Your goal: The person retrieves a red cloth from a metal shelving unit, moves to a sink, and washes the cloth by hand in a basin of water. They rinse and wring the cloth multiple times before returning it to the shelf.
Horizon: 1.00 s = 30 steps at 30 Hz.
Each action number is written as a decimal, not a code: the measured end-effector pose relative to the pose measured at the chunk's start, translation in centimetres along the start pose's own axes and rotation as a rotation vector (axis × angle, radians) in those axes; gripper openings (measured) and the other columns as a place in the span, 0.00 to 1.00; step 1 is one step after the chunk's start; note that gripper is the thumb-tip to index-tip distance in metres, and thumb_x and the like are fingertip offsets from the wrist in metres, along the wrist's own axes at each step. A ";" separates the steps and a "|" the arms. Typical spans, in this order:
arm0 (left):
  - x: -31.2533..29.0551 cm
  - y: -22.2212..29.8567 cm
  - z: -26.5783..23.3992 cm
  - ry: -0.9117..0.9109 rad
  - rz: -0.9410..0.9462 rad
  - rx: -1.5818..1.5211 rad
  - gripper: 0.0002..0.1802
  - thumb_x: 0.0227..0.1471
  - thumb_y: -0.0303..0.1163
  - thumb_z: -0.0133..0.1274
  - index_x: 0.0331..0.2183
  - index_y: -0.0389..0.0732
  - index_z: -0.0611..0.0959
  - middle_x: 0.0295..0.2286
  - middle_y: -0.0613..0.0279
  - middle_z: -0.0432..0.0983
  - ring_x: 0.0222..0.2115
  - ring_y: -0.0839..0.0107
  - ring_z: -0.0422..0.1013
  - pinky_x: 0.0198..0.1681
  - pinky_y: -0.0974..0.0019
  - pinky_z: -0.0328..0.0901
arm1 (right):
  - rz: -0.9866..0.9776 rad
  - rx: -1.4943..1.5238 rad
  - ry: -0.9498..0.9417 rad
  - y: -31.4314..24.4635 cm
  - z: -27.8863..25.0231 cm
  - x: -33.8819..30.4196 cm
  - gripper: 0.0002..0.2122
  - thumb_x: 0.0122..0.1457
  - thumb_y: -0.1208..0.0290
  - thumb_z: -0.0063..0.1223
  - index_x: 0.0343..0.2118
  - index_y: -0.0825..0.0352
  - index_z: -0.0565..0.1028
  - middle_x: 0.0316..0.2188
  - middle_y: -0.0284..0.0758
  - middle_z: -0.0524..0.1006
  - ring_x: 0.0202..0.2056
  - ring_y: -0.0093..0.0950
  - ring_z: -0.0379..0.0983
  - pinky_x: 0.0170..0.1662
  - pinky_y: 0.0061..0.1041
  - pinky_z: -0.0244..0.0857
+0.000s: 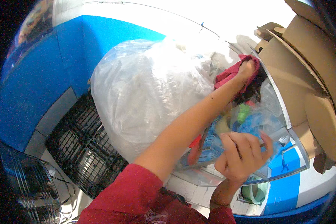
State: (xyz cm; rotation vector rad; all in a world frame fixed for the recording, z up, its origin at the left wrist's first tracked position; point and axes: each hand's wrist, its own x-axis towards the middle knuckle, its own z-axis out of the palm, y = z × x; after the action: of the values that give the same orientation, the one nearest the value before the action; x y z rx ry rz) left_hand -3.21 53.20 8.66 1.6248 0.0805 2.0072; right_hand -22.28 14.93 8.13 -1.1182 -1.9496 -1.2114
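Observation:
My left arm reaches across to the far right, where my left hand (247, 68) is closed on a crumpled dark red cloth (229, 75). The cloth is at the rim of a clear-walled case (282, 100) with a pale metal edge. Nearer to me, my right hand (242, 155) hovers over the front of that case, fingers apart and loosely bent, with nothing visible in them. Inside are a green bottle-like piece (243, 113), blue plastic (261, 125) and several jumbled items, partly hidden by my arm and hand.
A large, full translucent plastic bag (138, 93) bulges left of my arm. Black plastic crates (84, 145) and a wire rack (33, 186) stand at the left. Folded cardboard (306, 63) leans at the right. A pale green tub (255, 192) sits below the case. A blue-painted wall (44, 74) rises behind.

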 end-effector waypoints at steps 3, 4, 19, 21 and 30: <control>-1.5 -3.5 -1.5 -0.296 -0.202 0.355 0.16 0.54 0.32 0.43 0.36 0.31 0.79 0.37 0.33 0.76 0.37 0.36 0.75 0.39 0.44 0.69 | -0.071 0.024 -0.006 0.3 0.1 -0.4 0.09 0.37 0.75 0.48 0.23 0.61 0.79 0.22 0.28 0.77 0.26 0.26 0.73 0.54 0.40 0.59; -2.3 -3.1 -2.0 -0.370 -0.333 0.313 0.16 0.54 0.34 0.43 0.35 0.33 0.79 0.35 0.36 0.76 0.34 0.40 0.74 0.36 0.45 0.69 | -0.082 0.046 -0.015 0.4 0.1 -0.7 0.08 0.38 0.75 0.48 0.22 0.61 0.78 0.22 0.28 0.76 0.26 0.27 0.73 0.54 0.41 0.59; -1.2 23.6 -9.1 -0.398 -0.460 -0.316 0.16 0.59 0.36 0.36 0.31 0.38 0.77 0.25 0.56 0.73 0.26 0.66 0.70 0.33 0.61 0.67 | -0.151 0.209 -0.058 0.1 0.6 -6.7 0.02 0.44 0.70 0.53 0.22 0.59 0.76 0.22 0.28 0.77 0.26 0.26 0.74 0.54 0.40 0.61; -2.2 24.3 -9.6 -0.479 -0.422 -0.220 0.16 0.57 0.34 0.37 0.31 0.36 0.78 0.27 0.53 0.74 0.27 0.64 0.71 0.34 0.59 0.67 | -0.154 0.231 -0.017 0.2 0.6 -6.7 0.02 0.45 0.70 0.53 0.22 0.59 0.76 0.22 0.28 0.77 0.26 0.26 0.74 0.53 0.40 0.62; -7.0 23.1 -9.9 -0.556 -0.399 0.145 0.13 0.52 0.27 0.42 0.33 0.29 0.79 0.33 0.39 0.76 0.33 0.52 0.74 0.38 0.54 0.67 | 0.043 0.473 0.197 0.5 -4.1 -4.1 0.13 0.56 0.66 0.47 0.35 0.70 0.77 0.29 0.41 0.79 0.30 0.37 0.75 0.45 0.42 0.69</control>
State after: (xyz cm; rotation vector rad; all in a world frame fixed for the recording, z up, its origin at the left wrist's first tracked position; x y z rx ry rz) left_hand -20.19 33.36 8.53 2.0143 0.3197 1.2343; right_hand -19.70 9.92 6.71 -0.7603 -1.9102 -0.7452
